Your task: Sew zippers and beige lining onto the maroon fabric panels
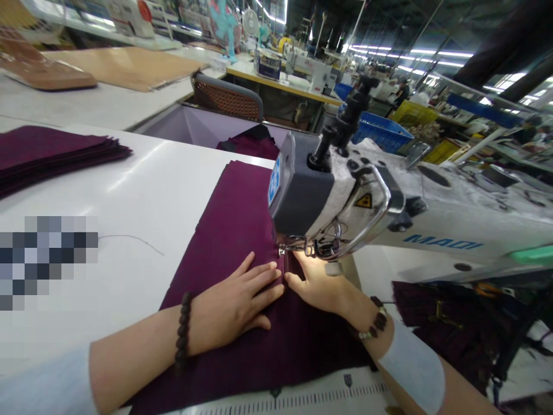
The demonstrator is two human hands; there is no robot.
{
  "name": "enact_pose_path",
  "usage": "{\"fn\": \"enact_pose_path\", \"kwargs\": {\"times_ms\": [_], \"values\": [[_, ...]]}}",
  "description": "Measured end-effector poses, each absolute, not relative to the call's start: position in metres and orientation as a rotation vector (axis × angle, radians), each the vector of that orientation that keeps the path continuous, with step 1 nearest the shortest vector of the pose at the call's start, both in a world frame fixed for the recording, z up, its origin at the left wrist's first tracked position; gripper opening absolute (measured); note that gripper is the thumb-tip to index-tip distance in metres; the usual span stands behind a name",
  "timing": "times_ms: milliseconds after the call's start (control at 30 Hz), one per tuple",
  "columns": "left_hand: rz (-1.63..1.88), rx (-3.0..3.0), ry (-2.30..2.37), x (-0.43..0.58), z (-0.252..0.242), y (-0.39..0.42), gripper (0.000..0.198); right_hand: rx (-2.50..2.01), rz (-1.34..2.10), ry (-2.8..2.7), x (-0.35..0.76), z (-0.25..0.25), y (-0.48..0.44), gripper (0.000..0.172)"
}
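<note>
A long piece of dark purple fabric [224, 230] lies flat on the white sewing table, running under the presser foot [281, 251] of a sewing machine [375, 196]. My left hand [235, 297] rests on the fabric just left of the foot, palm down and fingers stretched out. To the right of the seam, my right hand [322, 282] lies on the cloth close to the needle, thumb toward the seam. The machine head hides part of its fingers. A lamp on the machine lights that spot.
A stack of purple fabric pieces [56, 153] sits at the left. A loose thread [133, 237] lies on the white table. A printed ruler scale [302, 397] runs along the front edge. More dark cloth [425, 311] is at the right, and a blue crate [380, 131] stands behind the machine.
</note>
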State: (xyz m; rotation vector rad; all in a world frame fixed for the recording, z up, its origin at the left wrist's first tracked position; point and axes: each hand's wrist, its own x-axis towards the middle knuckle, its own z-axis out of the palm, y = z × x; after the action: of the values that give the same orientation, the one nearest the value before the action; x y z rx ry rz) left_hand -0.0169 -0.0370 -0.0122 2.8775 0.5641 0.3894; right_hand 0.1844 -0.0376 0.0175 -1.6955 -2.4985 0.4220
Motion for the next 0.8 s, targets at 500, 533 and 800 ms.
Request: {"fn": "enact_pose_path", "kwargs": {"times_ms": [500,533,800], "values": [[0.402,2.893,0.540,-0.0184,-0.0133,-0.0368,0.046,-1.725,0.493,-2.427,0.1840,0.0207,-0.0359,0.040],[0.404,2.893,0.540,-0.0182,-0.0131,-0.0367,0.046,-1.721,0.477,-2.424,0.1836,0.0197,-0.0360,0.039],[0.399,2.904,0.531,-0.0183,-0.0118,-0.0364,0.046,-1.725,0.461,-2.422,0.1809,0.0181,-0.0366,0.039]]}}
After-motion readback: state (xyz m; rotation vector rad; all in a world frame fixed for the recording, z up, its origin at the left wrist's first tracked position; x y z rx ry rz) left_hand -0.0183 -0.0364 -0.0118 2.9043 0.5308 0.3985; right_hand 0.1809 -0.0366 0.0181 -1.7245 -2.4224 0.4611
